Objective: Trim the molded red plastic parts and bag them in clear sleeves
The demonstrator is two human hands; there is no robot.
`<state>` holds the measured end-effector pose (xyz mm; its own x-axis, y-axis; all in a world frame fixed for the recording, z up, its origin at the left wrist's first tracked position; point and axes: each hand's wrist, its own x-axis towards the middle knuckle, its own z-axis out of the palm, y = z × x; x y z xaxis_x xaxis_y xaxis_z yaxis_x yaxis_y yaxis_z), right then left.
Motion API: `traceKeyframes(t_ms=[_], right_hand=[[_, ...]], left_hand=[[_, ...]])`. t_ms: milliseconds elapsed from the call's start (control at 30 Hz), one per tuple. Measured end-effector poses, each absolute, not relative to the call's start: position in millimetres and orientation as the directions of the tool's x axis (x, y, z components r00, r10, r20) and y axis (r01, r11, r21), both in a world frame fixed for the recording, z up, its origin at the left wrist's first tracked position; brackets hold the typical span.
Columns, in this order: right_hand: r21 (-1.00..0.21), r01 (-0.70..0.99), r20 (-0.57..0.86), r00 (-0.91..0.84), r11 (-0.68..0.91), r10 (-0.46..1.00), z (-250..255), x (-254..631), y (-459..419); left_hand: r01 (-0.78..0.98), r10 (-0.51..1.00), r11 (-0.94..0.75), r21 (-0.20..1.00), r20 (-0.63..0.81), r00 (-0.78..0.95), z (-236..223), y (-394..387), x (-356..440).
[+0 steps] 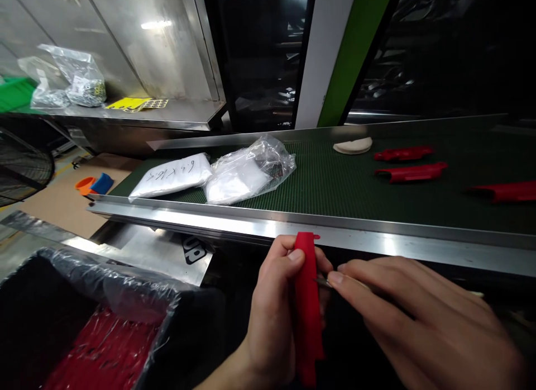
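My left hand [272, 306] is wrapped round a long red plastic part [306, 300], holding it upright in front of the belt's edge. The thumb presses on its face. My right hand [410, 312] grips a slim trimming knife [323, 281], and the thin metal tip meets the right edge of the red part. Most of the knife is hidden by the fingers. Similar red parts [412, 172] lie on the green conveyor belt [318, 183] at the right, near a folded off-white pad [353, 146].
White packs in clear plastic [238, 180] rest on the belt's left half. A metal rail [234, 219] borders it. At lower left stands a black lined bin [171, 289] with red pieces inside. Bagged parts [86, 85] sit on a steel shelf [184, 113]; orange and blue pieces [100, 183] lie on cardboard.
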<state>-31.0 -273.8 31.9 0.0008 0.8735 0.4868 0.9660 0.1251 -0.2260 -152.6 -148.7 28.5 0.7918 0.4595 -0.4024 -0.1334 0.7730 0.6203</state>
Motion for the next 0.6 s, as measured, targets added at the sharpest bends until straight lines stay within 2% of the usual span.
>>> traceKeyframes(t_ms=[467, 600], right_hand=[[-0.133, 0.976, 0.516, -0.078, 0.170, 0.853, 15.5, -47.4, -290.3], [-0.137, 0.982, 0.542, -0.038, 0.132, 0.839, 16.5, -56.5, -292.2]], left_hand=[[-0.209, 0.525, 0.717, 0.665, -0.318, 0.790, 31.6, -139.6, -146.8], [-0.219, 0.529, 0.723, 0.655, -0.323, 0.785, 30.9, -136.4, -144.4]])
